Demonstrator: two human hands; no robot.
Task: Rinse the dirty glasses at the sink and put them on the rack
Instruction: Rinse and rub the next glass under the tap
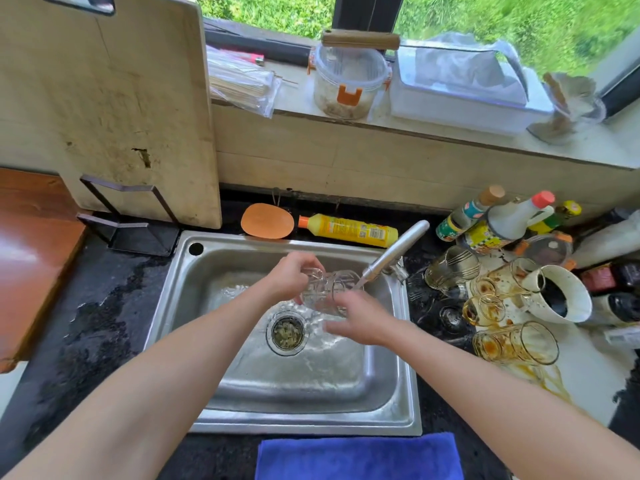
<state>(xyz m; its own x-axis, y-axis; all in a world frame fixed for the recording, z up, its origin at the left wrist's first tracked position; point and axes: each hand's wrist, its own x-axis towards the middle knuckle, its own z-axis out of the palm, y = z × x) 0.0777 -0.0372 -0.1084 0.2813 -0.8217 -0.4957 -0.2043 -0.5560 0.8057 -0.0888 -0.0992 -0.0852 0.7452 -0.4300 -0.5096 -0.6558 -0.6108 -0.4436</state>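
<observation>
One steel sink (398,403) lies below; over it the left hand (292,277) curls its fingers round the base of a clear glass (325,289) under running water (360,281), the right hand (362,322) bracing its side, fingers together, nearly straight. Wet, it is likely slippery and brittle: grip the body.

A single wide-angle camera is riding on the person's head, looking forward and steeply down, with the sink (304,424) sitting close below and filling the middle of the frame. Beyond the sink the view is reaching up to the windowsill (588,147) and the grass outside. Left of the sink it is taking in the dark counter (104,306) and an upright cutting board (104,109); just nearer than the sink, a blue cloth (360,457) is touching the bottom edge
</observation>
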